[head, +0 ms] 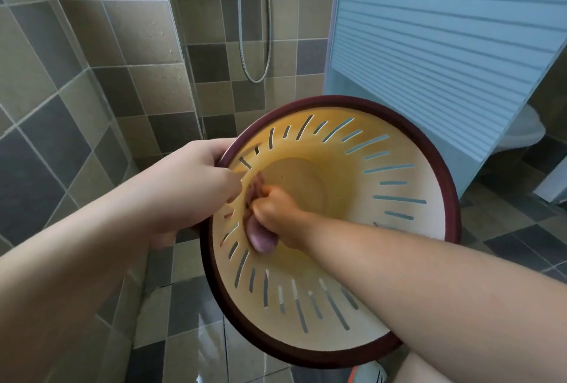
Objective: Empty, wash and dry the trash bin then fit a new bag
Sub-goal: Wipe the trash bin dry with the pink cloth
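The trash bin (362, 349) is a round cream plastic basket with slotted walls and a dark red rim, tipped with its mouth toward me. My left hand (190, 189) grips the rim on its left side, thumb inside the wall. My right hand (276, 216) is deep inside the bin, fingers curled round a purplish cloth (260, 236) that is pressed against the inner left wall. No bag is in the bin. The bin's bottom shows bare beyond my right hand.
Tiled bathroom walls stand to the left and behind, with a metal shower hose (257, 29) hanging at the back. A pale blue slatted panel (445, 38) stands at the right, a white toilet (521, 134) behind it. Wet floor tiles (190, 315) lie below.
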